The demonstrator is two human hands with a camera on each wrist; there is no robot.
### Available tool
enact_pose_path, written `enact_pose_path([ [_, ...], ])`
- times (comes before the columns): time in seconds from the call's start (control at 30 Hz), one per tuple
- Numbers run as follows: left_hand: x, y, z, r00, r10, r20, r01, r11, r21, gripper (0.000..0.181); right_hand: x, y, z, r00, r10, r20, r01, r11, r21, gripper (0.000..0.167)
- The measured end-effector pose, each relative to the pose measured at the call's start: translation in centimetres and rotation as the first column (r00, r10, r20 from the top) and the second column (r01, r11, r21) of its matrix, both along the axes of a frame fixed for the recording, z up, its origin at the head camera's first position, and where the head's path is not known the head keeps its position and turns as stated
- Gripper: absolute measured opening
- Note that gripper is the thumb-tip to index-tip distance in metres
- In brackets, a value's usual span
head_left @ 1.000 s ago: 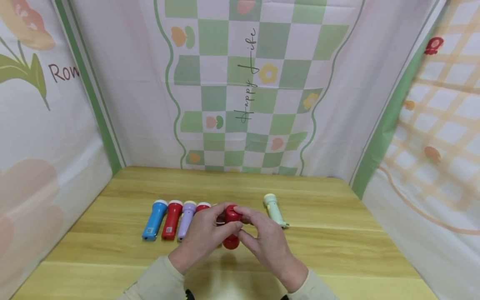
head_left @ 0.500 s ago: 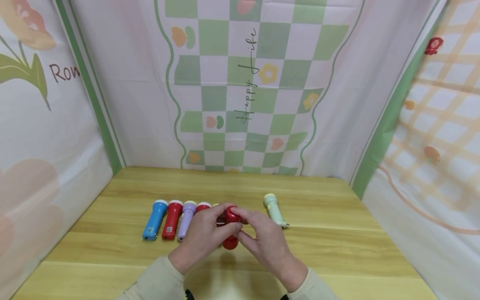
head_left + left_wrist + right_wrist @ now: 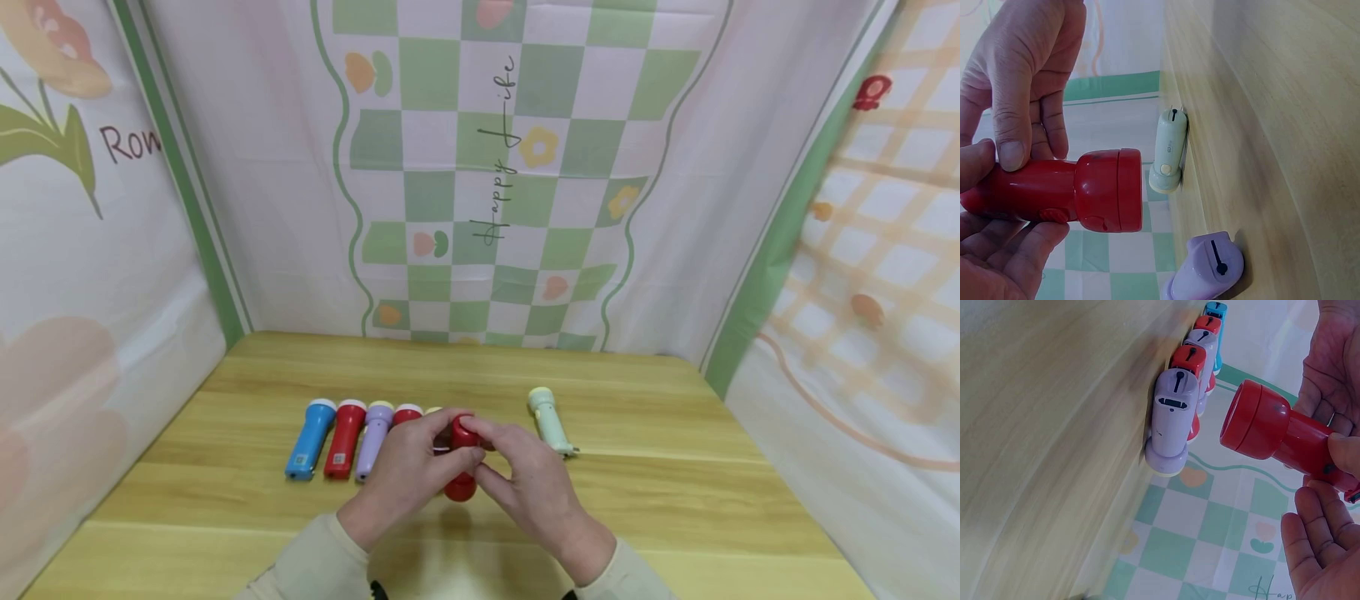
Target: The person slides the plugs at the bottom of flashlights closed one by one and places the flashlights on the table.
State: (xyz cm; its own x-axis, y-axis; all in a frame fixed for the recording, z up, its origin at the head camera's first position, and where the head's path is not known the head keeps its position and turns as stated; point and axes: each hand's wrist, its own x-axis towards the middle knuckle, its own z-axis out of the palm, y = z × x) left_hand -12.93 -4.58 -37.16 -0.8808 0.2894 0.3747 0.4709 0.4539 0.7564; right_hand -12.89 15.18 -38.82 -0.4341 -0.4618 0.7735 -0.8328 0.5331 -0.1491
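A red flashlight [image 3: 460, 487] is held upright above the table, its wide head down. My left hand [image 3: 405, 475] grips it from the left, thumb across its body. From the right, my right hand [image 3: 536, 487] pinches its upper end, with the index finger on top and the thumb at the side. In the left wrist view, the red flashlight [image 3: 1100, 190] shows a round red button on its body. A small red part [image 3: 1352, 496] shows at its tail end in the right wrist view. My fingers hide part of that tail end.
Left of the hands stand a blue flashlight [image 3: 310, 442], a red one [image 3: 345, 442] and a purple one [image 3: 373, 442], with others partly behind my left hand. A pale green flashlight [image 3: 549, 423] lies at the right with metal prongs out. Printed cloth surrounds the wooden table [image 3: 675, 500].
The lower end of the red flashlight has drifted very slightly left. My right index finger lies a little further over its top. The other flashlights have stayed in place.
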Motion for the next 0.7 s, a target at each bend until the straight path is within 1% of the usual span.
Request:
enact_pose_path([
  [0.2,0.03,-0.06,-0.02,1.000,0.000,-0.007,0.000,1.000,0.002,0.035,0.00,-0.09,-0.08,1.000,-0.003,-0.007,0.003,1.000,0.003,0.064],
  [0.43,0.01,-0.06,-0.09,1.000,-0.002,-0.002,0.002,1.000,-0.002,0.039,0.07,-0.05,-0.20,1.000,-0.020,0.009,0.020,1.000,0.014,0.064],
  [0.53,0.02,-0.06,-0.13,1.000,-0.002,-0.003,0.002,1.000,-0.006,0.040,0.05,-0.04,-0.23,1.000,-0.016,-0.002,0.016,1.000,0.013,0.064],
  [0.7,0.00,-0.05,-0.14,1.000,-0.004,-0.006,0.004,1.000,-0.002,0.040,0.09,0.00,-0.28,0.999,-0.029,0.017,0.029,0.999,0.015,0.065],
])
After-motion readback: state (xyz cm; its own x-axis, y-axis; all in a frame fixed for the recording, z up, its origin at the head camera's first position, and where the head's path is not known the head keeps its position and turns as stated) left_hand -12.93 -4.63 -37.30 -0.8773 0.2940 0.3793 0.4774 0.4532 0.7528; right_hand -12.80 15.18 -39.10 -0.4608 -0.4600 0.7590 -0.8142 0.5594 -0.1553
